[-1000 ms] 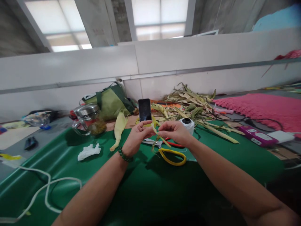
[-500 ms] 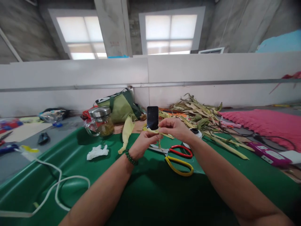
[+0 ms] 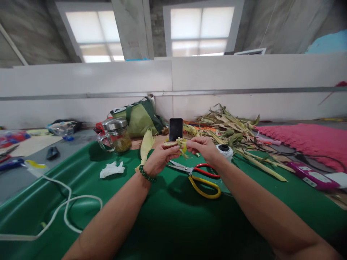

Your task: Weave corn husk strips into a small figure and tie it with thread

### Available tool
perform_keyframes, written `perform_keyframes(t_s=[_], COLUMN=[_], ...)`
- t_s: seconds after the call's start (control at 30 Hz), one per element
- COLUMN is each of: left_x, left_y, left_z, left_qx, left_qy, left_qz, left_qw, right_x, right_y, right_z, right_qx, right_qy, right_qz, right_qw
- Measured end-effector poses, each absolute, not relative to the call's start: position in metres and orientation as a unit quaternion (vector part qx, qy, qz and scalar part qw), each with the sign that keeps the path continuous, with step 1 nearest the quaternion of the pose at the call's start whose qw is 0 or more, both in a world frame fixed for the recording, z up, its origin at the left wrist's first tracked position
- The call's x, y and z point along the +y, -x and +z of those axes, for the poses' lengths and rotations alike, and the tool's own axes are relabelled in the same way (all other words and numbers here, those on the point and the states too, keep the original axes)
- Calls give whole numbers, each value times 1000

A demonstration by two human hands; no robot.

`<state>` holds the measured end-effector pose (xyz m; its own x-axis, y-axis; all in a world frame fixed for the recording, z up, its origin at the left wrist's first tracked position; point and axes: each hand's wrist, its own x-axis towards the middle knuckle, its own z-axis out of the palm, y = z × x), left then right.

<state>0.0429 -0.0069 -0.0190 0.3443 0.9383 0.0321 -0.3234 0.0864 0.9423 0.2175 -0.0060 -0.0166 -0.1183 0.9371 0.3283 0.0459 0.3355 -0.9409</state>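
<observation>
My left hand (image 3: 160, 157), with a green bead bracelet on its wrist, pinches a pale yellow strip of corn husk (image 3: 171, 143). Against the strip's right end, my right hand (image 3: 201, 147) is closed with thumb and finger together, gripping the same husk. Loose husk bits dangle between the two hands. Just below them on the green mat lie scissors (image 3: 205, 187) with one red and one yellow handle, their blades slightly apart. Behind the hands stands a dark phone (image 3: 176, 129), upright. A pale whole husk piece (image 3: 146, 145) lies left of my left hand.
A glass mug with steel lid (image 3: 117, 135) and a green bag (image 3: 138, 117) stand at the back left. Crumpled white tissue (image 3: 112, 169) and a white cable (image 3: 67, 209) lie left. Dried husks (image 3: 226, 124), a thread spool (image 3: 225, 152), a purple box (image 3: 311, 177) and pink cloth (image 3: 303, 142) lie right.
My hands have drawn slightly apart and turned the husk strip, so more of it shows between them. The view has tilted down slightly, and the thread spool is less covered by my right arm.
</observation>
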Motion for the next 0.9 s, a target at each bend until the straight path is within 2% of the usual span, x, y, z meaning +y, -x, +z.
perform_keyframes(t_s=[0.33,0.53,0.63,0.7,0.83,0.9], left_x=[-7,-11,-12,-12,-13,-12], left_y=[-46,-47,-49,-52,-60,-61], left_z=[-22,-21,-24,-27,-34,-36], left_qx=[332,339,344,349,351,351], left_qy=[-492,-536,-566,-588,-618,-621], left_qz=[486,428,422,441,496,493], left_qw=[641,644,619,580,499,498], right_x=[-7,-12,-11,-10,-6,-4], right_y=[-216,-221,-218,-214,-207,-208], right_z=[-16,-8,-13,-18,-24,-23], right_qx=[-591,-665,-665,-658,-657,-659], right_qy=[384,361,377,401,463,467], right_qz=[443,441,428,397,260,276], right_qw=[554,482,483,500,535,522])
